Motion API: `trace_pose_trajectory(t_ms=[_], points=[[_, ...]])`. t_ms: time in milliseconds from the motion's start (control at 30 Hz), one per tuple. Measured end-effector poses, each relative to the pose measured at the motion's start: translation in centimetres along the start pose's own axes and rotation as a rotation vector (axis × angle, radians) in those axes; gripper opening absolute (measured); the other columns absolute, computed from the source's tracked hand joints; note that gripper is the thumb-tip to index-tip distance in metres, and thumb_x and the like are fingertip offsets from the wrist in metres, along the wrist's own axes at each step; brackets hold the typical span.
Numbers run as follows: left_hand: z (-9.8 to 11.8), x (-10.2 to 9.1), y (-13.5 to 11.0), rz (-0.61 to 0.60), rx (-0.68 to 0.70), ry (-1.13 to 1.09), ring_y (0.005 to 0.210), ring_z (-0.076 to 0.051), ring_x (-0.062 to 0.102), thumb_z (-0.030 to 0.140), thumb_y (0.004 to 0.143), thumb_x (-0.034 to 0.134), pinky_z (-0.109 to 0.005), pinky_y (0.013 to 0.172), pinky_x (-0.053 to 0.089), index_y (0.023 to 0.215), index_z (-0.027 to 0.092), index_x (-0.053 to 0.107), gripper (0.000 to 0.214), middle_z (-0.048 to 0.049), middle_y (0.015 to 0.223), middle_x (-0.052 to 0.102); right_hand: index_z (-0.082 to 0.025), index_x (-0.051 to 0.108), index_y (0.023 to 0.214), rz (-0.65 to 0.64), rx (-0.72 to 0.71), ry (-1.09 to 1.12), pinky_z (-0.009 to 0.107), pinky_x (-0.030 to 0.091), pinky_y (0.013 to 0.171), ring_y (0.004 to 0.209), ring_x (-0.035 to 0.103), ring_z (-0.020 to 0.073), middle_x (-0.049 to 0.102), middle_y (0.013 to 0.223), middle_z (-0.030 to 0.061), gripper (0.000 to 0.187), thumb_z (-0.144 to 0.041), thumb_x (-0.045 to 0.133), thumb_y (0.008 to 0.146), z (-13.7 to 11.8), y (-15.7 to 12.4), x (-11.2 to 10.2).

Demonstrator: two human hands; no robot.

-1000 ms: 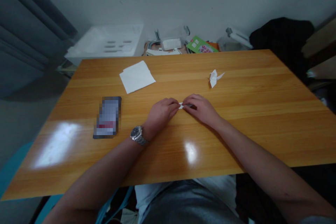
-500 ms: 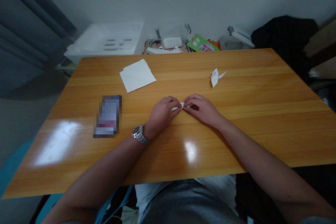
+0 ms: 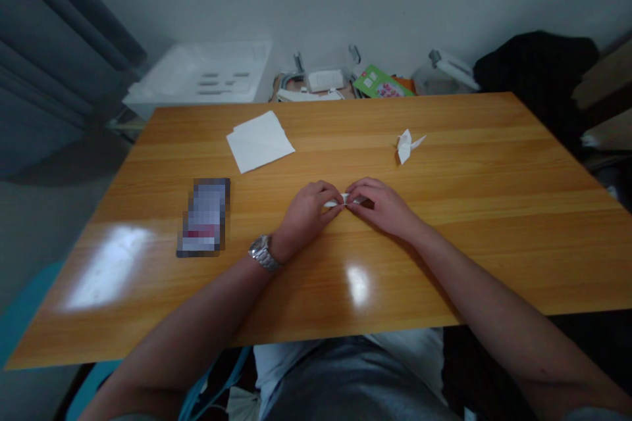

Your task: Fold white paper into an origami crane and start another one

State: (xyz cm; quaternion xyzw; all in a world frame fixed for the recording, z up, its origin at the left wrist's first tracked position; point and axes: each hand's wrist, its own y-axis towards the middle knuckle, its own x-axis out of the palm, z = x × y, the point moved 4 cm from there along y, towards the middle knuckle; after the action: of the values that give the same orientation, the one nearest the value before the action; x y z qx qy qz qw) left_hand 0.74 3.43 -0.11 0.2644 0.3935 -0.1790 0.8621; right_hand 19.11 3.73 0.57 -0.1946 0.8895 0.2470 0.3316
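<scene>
My left hand and my right hand meet at the middle of the wooden table. Both pinch a small folded white paper piece pressed against the tabletop between their fingertips; most of it is hidden under the fingers. A silver watch sits on my left wrist. A finished white paper crane stands further back to the right. A stack of white paper sheets lies at the back left.
A phone lies flat left of my hands. Behind the table's far edge are a white plastic tray, a green booklet, small clutter and a dark cloth bundle. A grey curtain hangs at left.
Both hands have stayed pinched together on the small paper piece, with only slight finger shifts. A little more of the white paper shows between the fingertips.
</scene>
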Motion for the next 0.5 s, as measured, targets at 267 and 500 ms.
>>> trace_pose_trajectory(t_ms=[267,500], points=[[0.0,0.06,0.17,-0.02,-0.007,0.012,0.101,-0.021,0.063,0.024,0.097,0.065,-0.036,0.092,0.051,0.095,0.02,0.072,0.008,-0.0065,0.108,0.068,-0.022,0.07,0.089,0.003,-0.017,-0.016,0.041,0.051,0.093,0.103,0.064,0.0235,0.07,0.108,0.0088,0.006,-0.02,0.067,0.094,0.26,-0.15,0.23],[-0.15,0.27,0.23,0.038,-0.079,-0.029,0.098,-0.021,0.063,0.022,0.095,0.068,-0.037,0.092,0.051,0.098,0.02,0.068,0.004,-0.005,0.103,0.069,-0.022,0.069,0.092,0.021,0.011,-0.006,0.04,0.051,0.089,0.098,0.065,0.0241,0.071,0.101,0.0079,0.005,-0.019,0.066,0.094,0.16,0.07,0.25]])
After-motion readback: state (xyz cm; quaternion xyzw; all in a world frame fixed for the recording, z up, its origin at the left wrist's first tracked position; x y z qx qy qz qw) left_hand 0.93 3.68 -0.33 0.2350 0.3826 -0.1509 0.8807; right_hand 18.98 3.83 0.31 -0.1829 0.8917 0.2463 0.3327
